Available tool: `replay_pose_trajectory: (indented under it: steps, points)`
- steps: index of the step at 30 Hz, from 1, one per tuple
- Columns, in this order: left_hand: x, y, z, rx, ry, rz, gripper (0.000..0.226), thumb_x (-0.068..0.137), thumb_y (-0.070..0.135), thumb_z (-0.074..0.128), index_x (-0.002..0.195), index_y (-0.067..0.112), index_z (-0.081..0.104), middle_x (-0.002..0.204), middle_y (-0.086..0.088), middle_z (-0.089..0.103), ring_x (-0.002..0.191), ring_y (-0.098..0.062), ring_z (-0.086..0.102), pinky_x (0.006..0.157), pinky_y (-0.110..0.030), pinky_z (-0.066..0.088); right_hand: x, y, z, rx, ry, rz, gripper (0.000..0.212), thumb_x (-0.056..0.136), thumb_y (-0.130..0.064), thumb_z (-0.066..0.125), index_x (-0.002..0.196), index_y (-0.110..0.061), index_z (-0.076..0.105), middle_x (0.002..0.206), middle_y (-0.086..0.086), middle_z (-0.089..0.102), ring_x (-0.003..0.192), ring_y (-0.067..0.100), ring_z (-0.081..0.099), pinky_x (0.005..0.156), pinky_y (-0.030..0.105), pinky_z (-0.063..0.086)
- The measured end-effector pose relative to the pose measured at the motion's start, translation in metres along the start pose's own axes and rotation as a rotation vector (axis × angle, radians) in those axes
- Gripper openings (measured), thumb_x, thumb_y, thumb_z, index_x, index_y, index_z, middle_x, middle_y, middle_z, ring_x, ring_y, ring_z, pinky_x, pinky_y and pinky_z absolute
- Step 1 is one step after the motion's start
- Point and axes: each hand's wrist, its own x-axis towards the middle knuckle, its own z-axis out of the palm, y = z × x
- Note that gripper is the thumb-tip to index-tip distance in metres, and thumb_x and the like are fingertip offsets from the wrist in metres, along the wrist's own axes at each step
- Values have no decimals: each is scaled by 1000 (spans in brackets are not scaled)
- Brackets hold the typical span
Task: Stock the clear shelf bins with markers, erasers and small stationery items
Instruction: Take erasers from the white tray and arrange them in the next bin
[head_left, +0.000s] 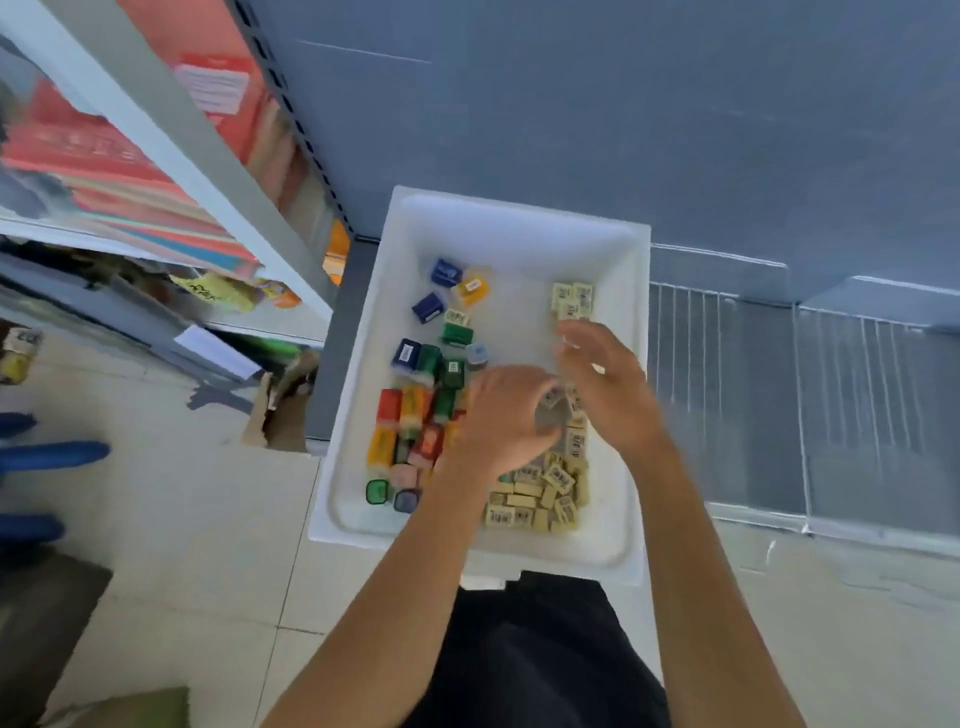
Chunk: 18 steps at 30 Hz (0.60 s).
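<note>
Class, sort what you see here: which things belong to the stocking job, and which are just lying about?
Job: white bin, cream erasers, coloured small items, left hand, right hand.
Lying about: cardboard box, red packs, yellow packet.

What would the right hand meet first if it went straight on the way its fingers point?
Likely the small group of erasers just past the right hand, before the tray wall; its height is unclear.
</note>
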Motion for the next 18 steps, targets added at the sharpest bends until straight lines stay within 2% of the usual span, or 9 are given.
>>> replay_pose_trajectory:
  steps: [2, 5, 7, 10, 12, 15, 16, 18]
  points:
    - [11, 8, 19, 48, -19, 16, 60, 85, 32, 70, 139, 23, 46, 139, 0, 47, 135, -23, 36, 113, -36, 21, -8, 1, 5, 41, 86, 21, 32, 100, -26, 53, 131, -30, 56, 130, -16, 56, 119, 3, 52, 90, 15, 42]
    - [23, 17, 34, 63, 57, 2, 65, 93, 44, 48, 150, 17, 33, 154, -8, 33, 145, -27, 26, 121, -39, 17, -18, 3, 12, 68, 170, 20, 36, 100, -27, 53, 135, -32, 50, 133, -17, 51, 121, 0, 47, 91, 12, 40]
    - [35, 18, 34, 102, 44, 11, 64, 99, 44, 38, 157, 20, 22, 164, -10, 14, 152, -30, 10, 124, -45, 10, -19, 3, 14, 87, 201, 1, 38, 100, -26, 53, 137, -30, 49, 137, -16, 50, 125, 0, 46, 91, 9, 39]
    - [63, 16, 28, 184, 21, -7, 73, 97, 55, 30, 158, 28, 1, 165, -12, -13, 151, -34, -13, 121, -48, -7, -12, 0, 10, 170, 245, -23, 39, 100, -26, 53, 139, -29, 50, 133, -24, 52, 124, -8, 47, 92, 5, 42]
    - [88, 13, 23, 222, 32, 26, 75, 95, 57, 33, 158, 30, 4, 165, -11, -13, 151, -33, -15, 121, -49, -9, -1, 0, 6, 217, 255, -32, 38, 99, -31, 52, 137, -29, 51, 128, -29, 52, 121, -12, 47, 90, 4, 42]
    - [110, 10, 18, 188, -72, 57, 69, 98, 44, 45, 157, 29, 14, 165, -11, -7, 152, -29, -9, 123, -46, -2, 16, 5, 6, 216, 269, -31, 44, 94, -41, 46, 136, -26, 52, 128, -18, 55, 120, -7, 50, 92, 10, 45]
    - [111, 9, 18, 178, -74, 78, 64, 98, 45, 42, 156, 30, 21, 165, -11, 1, 153, -29, -2, 123, -46, 1, 20, 8, 10, 202, 291, -29, 44, 94, -44, 44, 133, -25, 53, 128, -14, 56, 120, -3, 52, 95, 16, 47]
    - [109, 5, 17, 166, -22, 115, 59, 92, 51, 30, 146, 30, 43, 155, -11, 30, 146, -32, 22, 118, -49, 17, 26, 13, 21, 163, 362, -29, 43, 95, -47, 41, 131, -27, 52, 127, -11, 57, 120, 7, 54, 97, 33, 51]
